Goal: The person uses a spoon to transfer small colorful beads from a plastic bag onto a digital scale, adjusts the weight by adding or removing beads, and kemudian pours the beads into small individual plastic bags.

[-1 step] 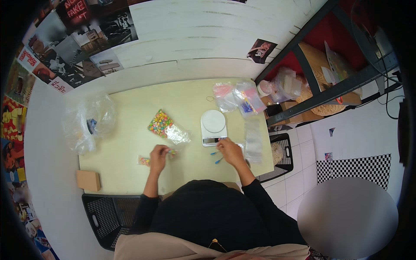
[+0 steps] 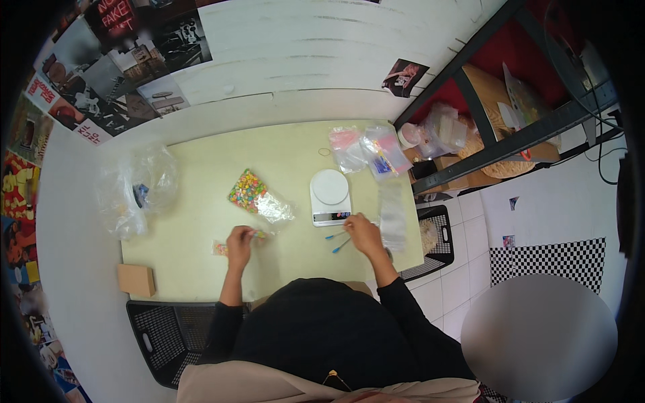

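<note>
My left hand [image 2: 239, 246] is closed, its fingertips pinching a small clear packet of colourful candy [image 2: 259, 234] just above the table. Beside that hand lies another small candy packet [image 2: 220, 248]. Farther off, a larger clear bag of multicoloured candy [image 2: 248, 192] rests on its side. My right hand [image 2: 363, 235] is at the near right corner of a white kitchen scale [image 2: 330, 195], fingers curled together; what they hold, if anything, is hidden. Two thin blue-ended sticks [image 2: 336, 250] lie to its left, partly under the hand. The scale's round plate bears nothing.
Clear flat bags [image 2: 392, 218] lie right of my right hand. Bags with pink and blue contents [image 2: 383, 153] sit at the far right, by a dark metal shelf [image 2: 497, 144]. A crumpled plastic bag [image 2: 138, 191] and a brown box [image 2: 136, 280] occupy the left side.
My left hand has shifted a little left with the small candy packet. My right hand has drawn back from the scale's front panel, slightly right.
</note>
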The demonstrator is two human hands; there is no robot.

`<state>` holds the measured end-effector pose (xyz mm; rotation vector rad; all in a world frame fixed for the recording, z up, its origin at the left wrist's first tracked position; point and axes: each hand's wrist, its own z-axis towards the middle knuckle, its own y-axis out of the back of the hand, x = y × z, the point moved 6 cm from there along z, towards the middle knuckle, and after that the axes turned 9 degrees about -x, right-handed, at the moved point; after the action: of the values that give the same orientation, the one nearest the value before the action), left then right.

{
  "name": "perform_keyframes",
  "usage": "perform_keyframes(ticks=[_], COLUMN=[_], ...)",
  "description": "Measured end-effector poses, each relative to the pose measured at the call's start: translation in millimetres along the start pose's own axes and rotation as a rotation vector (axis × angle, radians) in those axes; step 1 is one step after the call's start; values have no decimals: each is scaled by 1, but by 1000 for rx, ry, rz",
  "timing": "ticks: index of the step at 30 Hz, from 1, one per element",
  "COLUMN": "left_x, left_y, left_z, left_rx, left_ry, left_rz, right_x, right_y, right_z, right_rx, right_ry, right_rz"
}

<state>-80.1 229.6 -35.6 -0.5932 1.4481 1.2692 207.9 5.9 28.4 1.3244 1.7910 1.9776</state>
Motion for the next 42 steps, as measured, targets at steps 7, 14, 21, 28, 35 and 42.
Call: perform_keyframes(ticks=[7, 14, 21, 28, 35, 42], left_x=[60, 69, 22, -56, -112, -137], left_y=[52, 69, 68, 0, -94, -139], left_z=[-10, -8, 6, 9, -23, -36], left_rx=[-216, -271, -322, -94, 266, 510], left_ry=[239, 191, 52, -182, -145, 151], left_rz=[350, 553, 482, 296, -98, -314], right_x=[-107, -121, -130, -111, -91, 16], right_y=[-5, -21, -6, 30, 6, -15], right_z=[-23, -27, -21, -8, 2, -1], right_rx=[15, -42, -156, -198, -45, 69], right_ry=[-142, -163, -229, -290, -318, -158], right_rz=[-223, -146, -122, -34, 618, 802])
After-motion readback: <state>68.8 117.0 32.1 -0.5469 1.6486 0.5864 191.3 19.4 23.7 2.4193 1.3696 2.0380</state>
